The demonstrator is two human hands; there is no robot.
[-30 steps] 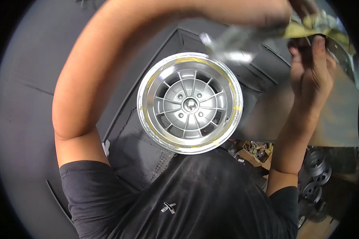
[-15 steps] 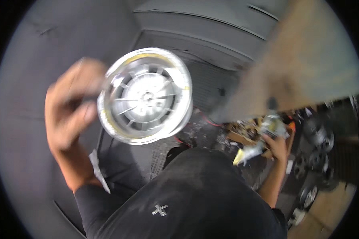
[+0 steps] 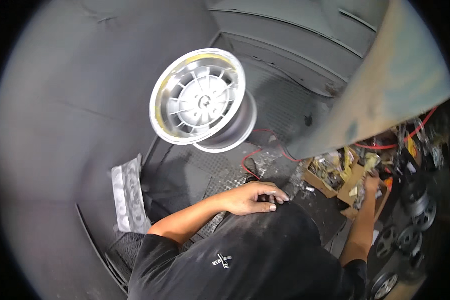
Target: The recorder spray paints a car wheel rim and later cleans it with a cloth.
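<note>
A silver wheel rim [image 3: 205, 102] with many spokes and yellow marks inside its lip stands tilted ahead of me, off the floor; what holds it up is hidden. My left hand [image 3: 255, 197] is away from it, in front of my shirt, empty, with fingers loosely bent and the thumb apart. At the right, my right hand [image 3: 371, 181] reaches down into an open cardboard box [image 3: 352, 182] of crumpled wrappings. Its fingers are closed at a crumpled yellowish piece [image 3: 372, 161]; what they grip is too small to tell.
Several more rims [image 3: 410, 237] lie at the right. A red hose [image 3: 245, 162] runs across the floor near a shoe. A large curved pale sheet [image 3: 385, 95] hangs above the boxes. Grey walls stand left and ahead; a silver-grey panel [image 3: 129, 195] with round marks leans at the left.
My left hand has come away from beside the rim and down to my front. The rim's face has turned. A pale yellow-tipped thing by my right hand no longer shows there.
</note>
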